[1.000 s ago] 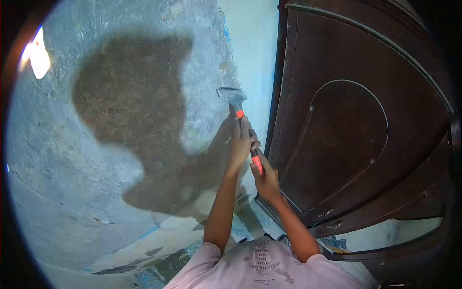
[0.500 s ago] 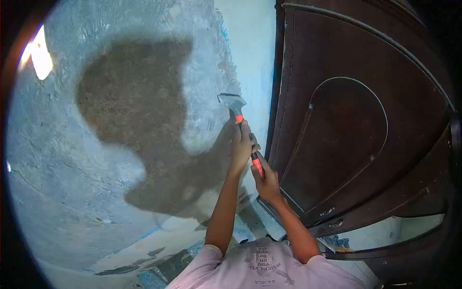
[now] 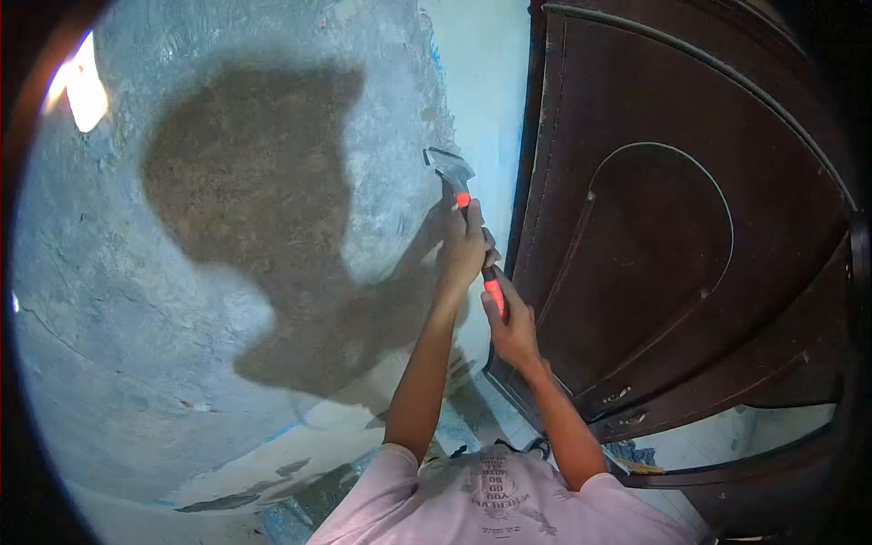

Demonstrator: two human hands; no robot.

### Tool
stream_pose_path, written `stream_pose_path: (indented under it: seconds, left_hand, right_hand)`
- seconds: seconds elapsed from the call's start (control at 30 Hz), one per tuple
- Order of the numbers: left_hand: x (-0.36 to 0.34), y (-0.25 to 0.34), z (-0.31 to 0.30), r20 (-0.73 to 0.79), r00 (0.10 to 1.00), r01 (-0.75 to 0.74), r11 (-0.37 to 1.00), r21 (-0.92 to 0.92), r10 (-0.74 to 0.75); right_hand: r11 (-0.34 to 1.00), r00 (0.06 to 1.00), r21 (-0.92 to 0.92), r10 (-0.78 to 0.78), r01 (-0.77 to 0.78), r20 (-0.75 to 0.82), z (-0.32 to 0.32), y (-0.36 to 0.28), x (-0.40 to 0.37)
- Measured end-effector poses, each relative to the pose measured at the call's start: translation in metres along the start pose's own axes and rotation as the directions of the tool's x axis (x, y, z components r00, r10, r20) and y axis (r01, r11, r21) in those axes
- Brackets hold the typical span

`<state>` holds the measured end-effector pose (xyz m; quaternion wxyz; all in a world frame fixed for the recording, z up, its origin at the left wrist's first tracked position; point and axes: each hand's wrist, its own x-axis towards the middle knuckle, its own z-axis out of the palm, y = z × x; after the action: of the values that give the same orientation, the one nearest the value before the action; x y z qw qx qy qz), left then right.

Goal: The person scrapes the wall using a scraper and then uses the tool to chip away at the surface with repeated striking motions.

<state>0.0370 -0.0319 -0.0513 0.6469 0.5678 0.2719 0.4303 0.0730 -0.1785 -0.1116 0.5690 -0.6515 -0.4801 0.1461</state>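
A long-handled scraper [image 3: 451, 166] with a wide grey head and a black and orange handle slants up toward the wall. Its blade lies at the border between the rough grey wall surface [image 3: 391, 118] and a smooth pale strip [image 3: 486, 100]. My left hand [image 3: 465, 243] is wrapped round the upper handle, just below the orange collar. Lower down, my right hand [image 3: 514, 329] grips the handle near its orange end. Both hands are closed on the tool.
A dark brown panelled wooden door [image 3: 645, 236] stands close on the right. My shadow [image 3: 254, 173] covers much of the wall. Bare patches [image 3: 245, 495] mark the lower wall. A dark blue cloth [image 3: 630, 453] lies at the lower right.
The scraper and both hands have moved a little up and to the right along the wall. The scraper's head has turned slightly. Both hands keep their hold.
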Motion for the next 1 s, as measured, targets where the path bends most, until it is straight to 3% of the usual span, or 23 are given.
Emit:
stream_pose_path:
  seconds: [0.1,0.2,0.3,0.4,0.47,0.7,0.77,0.83,0.9,1.0]
  left_hand:
    - [-0.012,-0.002,-0.005,0.051,0.998,-0.022,0.995,-0.096,0.027]
    - [-0.012,-0.016,-0.011,-0.006,1.000,0.012,0.995,-0.095,-0.013]
    - [0.002,-0.007,-0.012,0.065,0.994,-0.081,0.990,-0.114,0.088]
    - [0.004,0.011,-0.009,0.098,0.993,-0.055,0.998,-0.043,0.059]
    - [-0.006,0.006,-0.009,0.065,0.998,0.016,0.991,-0.133,-0.008]
    - [-0.003,0.019,-0.007,0.074,0.996,-0.056,0.998,-0.017,0.057]
    - [-0.003,0.029,0.000,0.055,0.997,-0.059,0.998,0.001,0.059]
    - [-0.010,0.016,-0.003,0.038,0.998,-0.035,0.993,-0.114,0.039]
    - [-0.016,0.006,-0.010,0.010,0.999,-0.052,0.996,-0.072,0.052]
    - [-0.009,0.016,-0.011,0.012,0.998,-0.059,0.998,-0.003,0.059]
  right_hand:
    - [0.999,1.000,-0.033,-0.008,0.008,-0.003,0.004,0.006,-0.003]
    - [0.999,0.998,0.005,-0.048,0.048,-0.034,0.020,0.020,-0.013]
    - [1.000,1.000,-0.018,0.012,-0.012,-0.020,0.015,0.002,-0.003]
    - [1.000,0.999,-0.018,0.005,-0.006,-0.034,0.012,-0.007,-0.001]
    - [1.000,0.998,-0.017,-0.020,0.019,-0.053,0.013,-0.006,-0.008]
    - [0.986,0.994,0.134,0.105,-0.103,-0.013,0.013,-0.031,-0.008]
    - [0.994,0.997,0.087,0.067,-0.064,-0.037,0.007,-0.032,-0.004]
    - [0.998,0.997,0.053,0.048,-0.045,-0.057,0.009,-0.026,-0.015]
    - [1.000,0.996,0.026,-0.005,0.008,-0.084,0.021,-0.014,-0.024]
    - [0.998,0.997,0.040,0.058,-0.056,-0.058,0.027,-0.015,-0.018]
